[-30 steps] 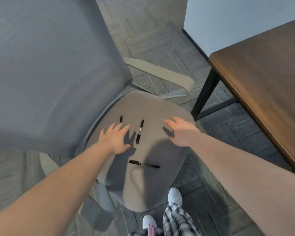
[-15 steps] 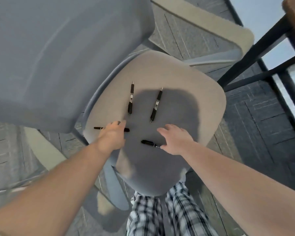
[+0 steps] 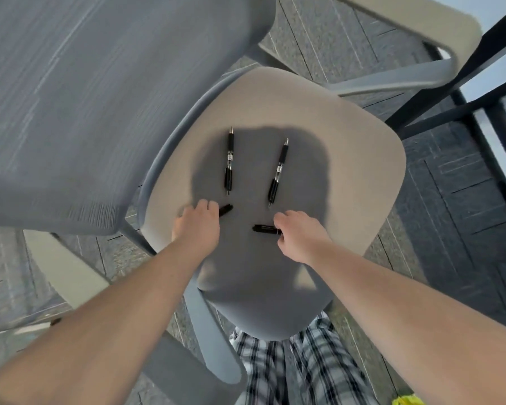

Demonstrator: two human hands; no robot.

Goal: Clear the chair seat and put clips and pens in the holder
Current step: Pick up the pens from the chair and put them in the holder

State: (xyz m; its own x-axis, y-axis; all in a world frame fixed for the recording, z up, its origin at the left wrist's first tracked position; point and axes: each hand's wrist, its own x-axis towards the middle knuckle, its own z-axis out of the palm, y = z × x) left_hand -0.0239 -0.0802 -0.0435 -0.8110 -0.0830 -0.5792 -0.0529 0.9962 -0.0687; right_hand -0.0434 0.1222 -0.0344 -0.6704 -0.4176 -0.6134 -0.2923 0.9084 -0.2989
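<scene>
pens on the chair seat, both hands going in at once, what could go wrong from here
1. The left hand hides most of its pen; a blind grab may fumble it.
2. That pen lies near the seat edge, so a nudge could send it to the floor.
3. The right hand is only at one end of its pen, which may pivot or roll away.
No holder is in view, so carried pens could be dropped.

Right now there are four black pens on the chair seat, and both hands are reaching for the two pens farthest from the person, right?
Not quite. The head view shows the left hand and right hand at the two nearest pens. The far pens on the chair seat lie untouched.
</scene>
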